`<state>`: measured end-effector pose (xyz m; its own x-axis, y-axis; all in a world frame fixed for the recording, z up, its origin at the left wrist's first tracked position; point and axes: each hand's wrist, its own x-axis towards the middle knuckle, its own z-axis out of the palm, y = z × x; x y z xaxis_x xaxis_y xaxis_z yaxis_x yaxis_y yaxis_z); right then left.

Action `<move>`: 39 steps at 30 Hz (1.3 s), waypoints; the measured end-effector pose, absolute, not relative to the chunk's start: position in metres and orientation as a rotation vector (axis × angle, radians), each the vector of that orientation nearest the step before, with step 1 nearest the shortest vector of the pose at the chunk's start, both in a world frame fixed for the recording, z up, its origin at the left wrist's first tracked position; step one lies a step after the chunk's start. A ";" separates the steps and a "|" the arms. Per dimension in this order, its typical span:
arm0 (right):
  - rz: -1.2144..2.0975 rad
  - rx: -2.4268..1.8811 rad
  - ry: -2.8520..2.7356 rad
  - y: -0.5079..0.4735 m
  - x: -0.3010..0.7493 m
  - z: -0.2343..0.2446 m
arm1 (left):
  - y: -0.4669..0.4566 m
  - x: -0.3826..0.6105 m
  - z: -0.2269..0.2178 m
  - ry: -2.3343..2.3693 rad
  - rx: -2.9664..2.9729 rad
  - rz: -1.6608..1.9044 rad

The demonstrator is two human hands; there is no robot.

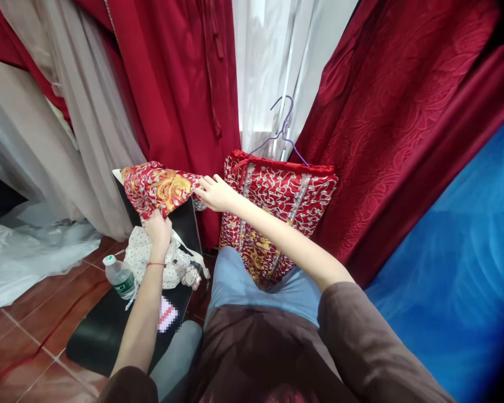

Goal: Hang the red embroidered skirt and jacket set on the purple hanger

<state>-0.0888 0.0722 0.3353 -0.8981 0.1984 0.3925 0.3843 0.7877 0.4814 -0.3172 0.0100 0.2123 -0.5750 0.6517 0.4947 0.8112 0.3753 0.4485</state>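
A red embroidered garment (162, 187) with silver scrollwork and a gold dragon motif is spread above the black bench, left of centre. My left hand (158, 229) is closed on its lower edge, the cloth bunched at the fingers. At the garment's right end, my right hand (216, 193) grips the edge, arm reaching across my front. A pale pointed tip shows at its far left corner. In front of my knees, a matching red and silver embroidered skirt (277, 196) hangs from a purple wire hanger (282, 133).
On the black bench (103, 330) lie a dotted white drawstring bag (174, 266), a clear bottle with a green label (121, 277) and a blurred-out pink item. Red curtain-like cloths (185, 84) hang behind. Blue fabric (449, 257) is at right, plastic sheeting (33, 252) at left.
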 end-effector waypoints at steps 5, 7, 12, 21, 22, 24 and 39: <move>-0.773 -0.501 -2.479 0.054 -0.112 0.325 | -0.020 -0.280 0.285 -2.123 -1.425 -1.002; -0.646 -0.574 -2.386 0.046 -0.114 0.330 | -0.031 -0.258 0.313 -1.945 -1.550 -1.035; -0.234 -0.852 -2.215 0.046 -0.077 0.362 | -0.041 -0.215 0.363 -1.553 -1.797 -1.225; 0.165 -0.912 -1.935 0.085 0.076 0.386 | 0.000 -0.173 0.345 -1.138 -2.326 -1.390; 0.233 -0.898 -1.951 0.085 0.091 0.385 | 0.008 -0.166 0.338 -1.133 -2.331 -1.461; 0.378 -0.886 -2.039 0.085 0.116 0.381 | 0.025 -0.150 0.326 -1.110 -2.358 -1.665; 0.332 -1.373 -2.110 0.024 0.136 0.329 | 0.028 -0.054 0.282 -1.766 -2.359 -1.022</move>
